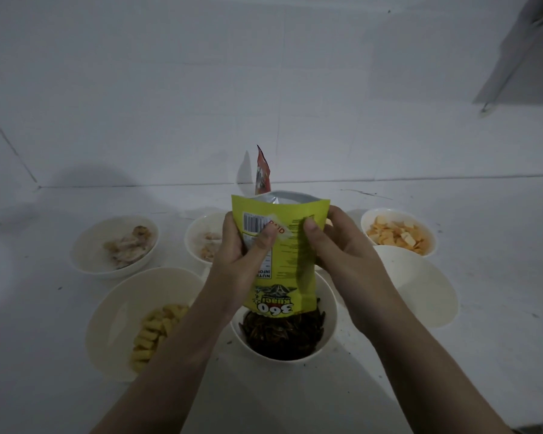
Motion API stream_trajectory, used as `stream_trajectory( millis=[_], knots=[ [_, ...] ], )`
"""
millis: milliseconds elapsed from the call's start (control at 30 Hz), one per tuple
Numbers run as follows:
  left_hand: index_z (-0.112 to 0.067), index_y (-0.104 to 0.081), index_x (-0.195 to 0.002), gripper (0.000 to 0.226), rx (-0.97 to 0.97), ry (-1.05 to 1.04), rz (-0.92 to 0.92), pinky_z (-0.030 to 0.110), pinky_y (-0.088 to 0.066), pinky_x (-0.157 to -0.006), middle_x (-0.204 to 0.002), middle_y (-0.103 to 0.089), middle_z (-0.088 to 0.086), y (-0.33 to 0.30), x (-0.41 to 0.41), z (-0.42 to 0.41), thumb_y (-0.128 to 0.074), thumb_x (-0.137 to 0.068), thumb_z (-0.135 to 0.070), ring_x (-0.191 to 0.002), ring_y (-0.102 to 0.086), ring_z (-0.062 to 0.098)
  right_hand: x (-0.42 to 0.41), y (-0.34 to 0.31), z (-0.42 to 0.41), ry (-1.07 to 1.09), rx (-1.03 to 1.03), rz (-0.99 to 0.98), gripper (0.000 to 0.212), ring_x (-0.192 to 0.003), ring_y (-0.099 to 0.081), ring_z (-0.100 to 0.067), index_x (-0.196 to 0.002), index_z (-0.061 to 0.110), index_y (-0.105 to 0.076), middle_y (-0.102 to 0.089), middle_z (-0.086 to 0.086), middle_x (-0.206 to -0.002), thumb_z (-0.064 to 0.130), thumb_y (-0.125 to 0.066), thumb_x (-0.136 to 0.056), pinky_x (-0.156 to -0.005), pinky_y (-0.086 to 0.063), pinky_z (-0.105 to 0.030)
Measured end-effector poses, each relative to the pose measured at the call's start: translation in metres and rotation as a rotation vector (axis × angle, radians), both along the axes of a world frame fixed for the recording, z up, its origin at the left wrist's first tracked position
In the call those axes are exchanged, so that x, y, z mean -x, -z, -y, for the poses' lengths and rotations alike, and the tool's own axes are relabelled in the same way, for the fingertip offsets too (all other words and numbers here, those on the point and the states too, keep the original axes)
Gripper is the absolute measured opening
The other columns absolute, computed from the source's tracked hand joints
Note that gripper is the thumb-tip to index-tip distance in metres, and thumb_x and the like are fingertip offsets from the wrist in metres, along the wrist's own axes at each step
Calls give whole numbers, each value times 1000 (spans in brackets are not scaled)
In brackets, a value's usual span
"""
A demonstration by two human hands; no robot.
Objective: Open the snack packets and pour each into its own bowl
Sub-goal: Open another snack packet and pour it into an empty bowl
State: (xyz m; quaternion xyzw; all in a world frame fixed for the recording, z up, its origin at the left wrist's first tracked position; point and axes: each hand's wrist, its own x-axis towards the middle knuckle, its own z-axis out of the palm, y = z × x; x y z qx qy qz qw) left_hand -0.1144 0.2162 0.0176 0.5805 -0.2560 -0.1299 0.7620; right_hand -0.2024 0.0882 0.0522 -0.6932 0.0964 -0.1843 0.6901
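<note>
Seeds [282, 335] fill the centre bowl [329, 311] nearest you, straight below the yellow packet's [290, 245] downturned mouth. You hold that packet upside down, long axis vertical, with your left hand [235, 261] and right hand [339, 255] each pinching a side near its upturned base. To its right an empty bowl [420, 289] sits just beside, and farther back a red packet [261, 170] stands by the wall.

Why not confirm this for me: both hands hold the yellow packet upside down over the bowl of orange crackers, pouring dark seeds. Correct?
Not quite. The head view shows the left hand and right hand holding the yellow packet upside down over the near centre bowl, not the orange-cracker bowl, pouring dark seeds.
</note>
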Motion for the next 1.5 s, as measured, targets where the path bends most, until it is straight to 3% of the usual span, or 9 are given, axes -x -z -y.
stream_trajectory(
  millis=[267, 500, 633, 767, 933, 1000, 1167, 1367, 1500],
  knots=[
    [-17, -56, -123, 43, -170, 208, 60, 27, -55, -89, -117, -71, -4, 12, -12, -6, -66, -85, 1, -111, -66, 14, -12, 4, 10, 173, -275, 212, 16, -83, -69, -16, -104, 10, -69, -74, -4, -90, 12, -57, -95, -68, -56, -29],
    [-22, -62, -120, 44, -382, 269, 117, 36, -55, -90, -116, -72, -3, 24, -30, -13, -74, -78, -20, -108, -68, 17, -15, 1, 17, 184, -318, 271, 16, -86, -68, -16, -104, 9, -68, -74, -2, -92, 11, -55, -95, -75, -57, -32],
    [-20, -63, -121, 43, -483, 276, 159, 31, -55, -86, -114, -73, -5, 27, -37, -18, -76, -80, -25, -104, -69, 13, -14, 0, 22, 187, -303, 262, 17, -84, -70, -15, -105, 9, -68, -74, -2, -90, 12, -55, -95, -78, -57, -38],
    [-16, -61, -119, 40, -307, 244, 86, 28, -56, -84, -111, -73, -1, 8, -33, -18, -68, -82, -28, -104, -69, 14, -14, 5, 20, 118, -244, 193, 16, -84, -71, -17, -103, 11, -71, -76, -5, -91, 10, -57, -95, -71, -58, -31],
    [-8, -62, -87, 10, -63, -43, 168, 20, -52, -58, -73, -71, -4, -15, -27, -9, -59, -89, -17, -69, -69, 10, -13, 16, 12, 30, -167, 143, 20, -91, -72, -24, -107, 10, -71, -76, -11, -98, 16, -60, -91, -80, -59, -36],
    [-6, -57, -79, 12, -1, -139, 147, 22, -51, -54, -66, -68, -4, -15, -27, -6, -59, -90, -12, -62, -66, 11, -10, 16, 12, -37, -105, 109, 23, -95, -73, -20, -110, 14, -70, -76, -6, -102, 20, -62, -89, -80, -59, -33],
    [-6, -61, -84, 8, 93, -231, 53, 29, -56, -59, -72, -71, 0, -11, -30, -3, -59, -91, -11, -66, -68, 17, -6, 35, 16, -136, 288, -186, 23, -95, -72, -7, -113, 28, -71, -76, 13, -103, 22, -68, -91, -88, -58, -38],
    [-5, -63, -89, 16, 159, -218, -16, 42, -59, -71, -83, -72, 9, -9, -34, -7, -61, -86, -20, -79, -69, 28, -3, 48, 22, -182, 294, -266, 22, -93, -72, -3, -110, 26, -73, -76, 15, -100, 19, -68, -91, -82, -55, -18],
    [-4, -63, -91, 16, 202, -222, -77, 43, -59, -74, -86, -72, 11, -8, -35, -8, -59, -89, -19, -82, -68, 29, -2, 53, 25, -128, 292, -264, 16, -91, -73, -9, -105, 21, -76, -78, 9, -96, 20, -69, -90, -84, -56, -24]
  ],
)
